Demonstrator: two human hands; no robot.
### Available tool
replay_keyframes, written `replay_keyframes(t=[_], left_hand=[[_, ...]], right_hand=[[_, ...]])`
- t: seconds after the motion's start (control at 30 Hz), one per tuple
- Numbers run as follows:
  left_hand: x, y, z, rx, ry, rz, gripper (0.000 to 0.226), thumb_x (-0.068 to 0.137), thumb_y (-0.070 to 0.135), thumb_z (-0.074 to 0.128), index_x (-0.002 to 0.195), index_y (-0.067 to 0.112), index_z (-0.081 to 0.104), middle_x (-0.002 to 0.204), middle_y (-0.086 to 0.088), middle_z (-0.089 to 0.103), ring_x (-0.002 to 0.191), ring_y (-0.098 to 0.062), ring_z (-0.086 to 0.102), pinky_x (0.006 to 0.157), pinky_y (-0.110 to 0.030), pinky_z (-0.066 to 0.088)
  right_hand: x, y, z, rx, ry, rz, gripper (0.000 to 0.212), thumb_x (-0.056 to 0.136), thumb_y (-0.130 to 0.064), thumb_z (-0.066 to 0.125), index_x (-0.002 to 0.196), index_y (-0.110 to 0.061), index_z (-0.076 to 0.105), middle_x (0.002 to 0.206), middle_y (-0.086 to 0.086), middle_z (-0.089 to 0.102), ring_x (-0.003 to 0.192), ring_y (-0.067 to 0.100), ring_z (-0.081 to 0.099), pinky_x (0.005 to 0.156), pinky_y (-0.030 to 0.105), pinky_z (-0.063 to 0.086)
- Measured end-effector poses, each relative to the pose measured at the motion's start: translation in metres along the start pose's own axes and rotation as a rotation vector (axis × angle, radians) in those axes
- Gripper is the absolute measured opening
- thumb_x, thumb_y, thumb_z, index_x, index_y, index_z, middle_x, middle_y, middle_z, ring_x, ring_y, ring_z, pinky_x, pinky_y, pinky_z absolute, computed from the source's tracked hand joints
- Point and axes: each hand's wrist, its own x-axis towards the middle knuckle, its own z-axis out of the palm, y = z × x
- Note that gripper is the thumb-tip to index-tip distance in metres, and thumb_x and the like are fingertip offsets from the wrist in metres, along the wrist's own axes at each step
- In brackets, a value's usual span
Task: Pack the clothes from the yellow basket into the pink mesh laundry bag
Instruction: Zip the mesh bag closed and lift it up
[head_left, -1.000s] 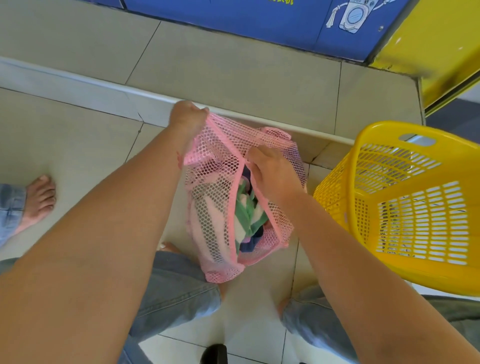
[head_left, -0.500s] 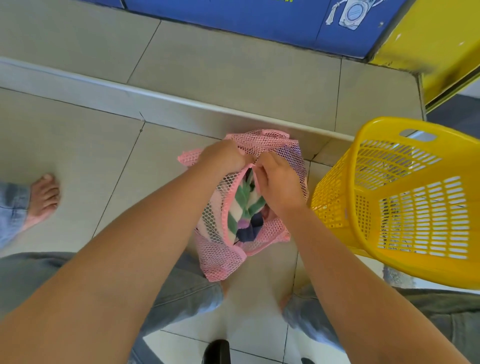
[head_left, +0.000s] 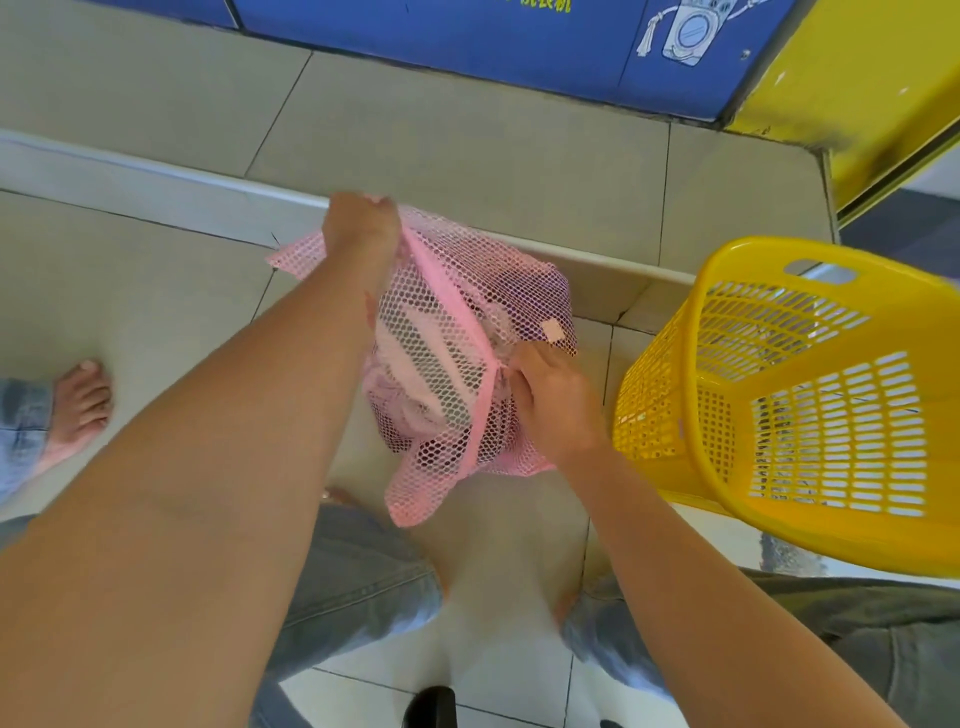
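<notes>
Room: beige tiled floor seen from the head view, with a pale raised step crossing from the left edge towards the right; a blue panel with a washing-machine drawing runs along the top, and a yellow panel fills the upper right corner
Pink mesh laundry bag: centre of the frame, held up off the floor between both hands, bulging, its lower corner hanging loose towards the bottom centre
Pink band: runs down the bag's face from the upper hand to the lower one, and on to the bottom edge
Clothes: inside the bag, pale and dark fabric showing through the mesh
Left hand: above centre, grip closed tight on the bag's top corner, mesh bunched in the fist
Right hand: right of centre, fingers curled, grip narrow and pinching the bag at the band; what sits between the fingertips cannot be told
Yellow basket: right side of the frame, just beside the bag, tilted so its slotted inside faces the camera
Jeans: the person's legs, lower centre and lower right
Bare foot: left edge, on the floor, well apart from the bag
</notes>
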Motion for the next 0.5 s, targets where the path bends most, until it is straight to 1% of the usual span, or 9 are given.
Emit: replay_keyframes(t=[0.07, 0.1, 0.17, 0.2, 0.27, 0.33, 0.4, 0.43, 0.5], left_hand=[[-0.018, -0.009, 0.0, 0.267, -0.032, 0.107, 0.047, 0.093, 0.039, 0.053, 0.123, 0.003, 0.056, 0.119, -0.017, 0.066, 0.108, -0.034, 0.065, 0.093, -0.041, 0.052], [-0.032, -0.013, 0.0, 0.423, -0.071, 0.166, 0.052, 0.096, 0.045, 0.05, 0.126, 0.003, 0.053, 0.122, -0.016, 0.063, 0.11, -0.034, 0.062, 0.09, -0.039, 0.05], [-0.059, -0.019, 0.004, 0.684, -0.23, 0.256, 0.061, 0.094, 0.058, 0.044, 0.117, 0.003, 0.058, 0.106, -0.015, 0.065, 0.092, -0.032, 0.06, 0.077, -0.037, 0.047], [-0.07, -0.022, 0.008, 0.789, -0.332, 0.268, 0.064, 0.092, 0.063, 0.044, 0.108, 0.004, 0.062, 0.093, -0.013, 0.064, 0.083, -0.029, 0.059, 0.074, -0.036, 0.047], [-0.086, -0.028, 0.018, 0.919, -0.496, 0.249, 0.063, 0.088, 0.067, 0.048, 0.089, 0.006, 0.066, 0.074, -0.007, 0.062, 0.071, -0.024, 0.059, 0.078, -0.036, 0.052], [-0.092, -0.033, 0.026, 0.943, -0.535, 0.244, 0.047, 0.088, 0.052, 0.059, 0.079, 0.007, 0.07, 0.064, -0.003, 0.064, 0.061, -0.021, 0.06, 0.072, -0.033, 0.053], [-0.094, -0.036, 0.028, 0.908, -0.521, 0.254, 0.024, 0.085, 0.027, 0.065, 0.08, 0.005, 0.073, 0.071, -0.005, 0.071, 0.061, -0.022, 0.063, 0.064, -0.03, 0.051], [-0.094, -0.038, 0.029, 0.842, -0.531, 0.233, 0.019, 0.085, 0.019, 0.064, 0.081, 0.003, 0.074, 0.073, -0.007, 0.071, 0.06, -0.023, 0.063, 0.066, -0.032, 0.052], [-0.093, -0.041, 0.029, 0.678, -0.542, 0.179, 0.019, 0.087, 0.015, 0.06, 0.082, 0.002, 0.073, 0.069, -0.006, 0.068, 0.058, -0.022, 0.061, 0.067, -0.032, 0.053]], right_hand=[[-0.003, -0.004, 0.004, 0.007, -0.006, -0.001, 0.007, 0.089, -0.005, 0.062, 0.093, -0.01, 0.064, 0.085, 0.006, 0.068, 0.073, 0.025, 0.06, 0.06, 0.028, 0.043], [-0.003, -0.006, 0.006, 0.014, 0.001, 0.003, 0.006, 0.089, -0.005, 0.062, 0.093, -0.009, 0.065, 0.083, 0.005, 0.067, 0.072, 0.024, 0.059, 0.059, 0.027, 0.041], [-0.001, -0.012, 0.007, 0.033, 0.026, 0.021, 0.004, 0.089, -0.004, 0.062, 0.089, -0.008, 0.064, 0.08, 0.005, 0.065, 0.07, 0.022, 0.057, 0.057, 0.028, 0.041], [-0.001, -0.013, 0.006, 0.04, 0.036, 0.032, 0.004, 0.089, -0.004, 0.062, 0.088, -0.007, 0.064, 0.079, 0.005, 0.064, 0.069, 0.022, 0.055, 0.056, 0.029, 0.042], [0.0, -0.015, 0.003, 0.037, 0.042, 0.036, 0.004, 0.09, -0.004, 0.061, 0.087, -0.007, 0.063, 0.079, 0.005, 0.064, 0.069, 0.022, 0.055, 0.056, 0.03, 0.042], [-0.001, -0.015, 0.0, 0.025, 0.046, 0.032, 0.004, 0.09, -0.004, 0.061, 0.086, -0.006, 0.062, 0.079, 0.006, 0.063, 0.068, 0.023, 0.055, 0.055, 0.03, 0.041], [-0.002, -0.016, -0.003, 0.017, 0.057, 0.023, 0.007, 0.09, -0.004, 0.061, 0.083, -0.006, 0.06, 0.077, 0.007, 0.062, 0.067, 0.024, 0.054, 0.053, 0.031, 0.04], [-0.002, -0.016, -0.004, 0.011, 0.059, 0.016, 0.008, 0.089, -0.004, 0.062, 0.082, -0.006, 0.059, 0.076, 0.006, 0.061, 0.066, 0.024, 0.053, 0.053, 0.031, 0.041], [-0.003, -0.019, -0.004, 0.006, 0.064, 0.004, 0.009, 0.089, -0.003, 0.063, 0.081, -0.006, 0.059, 0.075, 0.006, 0.061, 0.065, 0.023, 0.052, 0.052, 0.031, 0.042]])
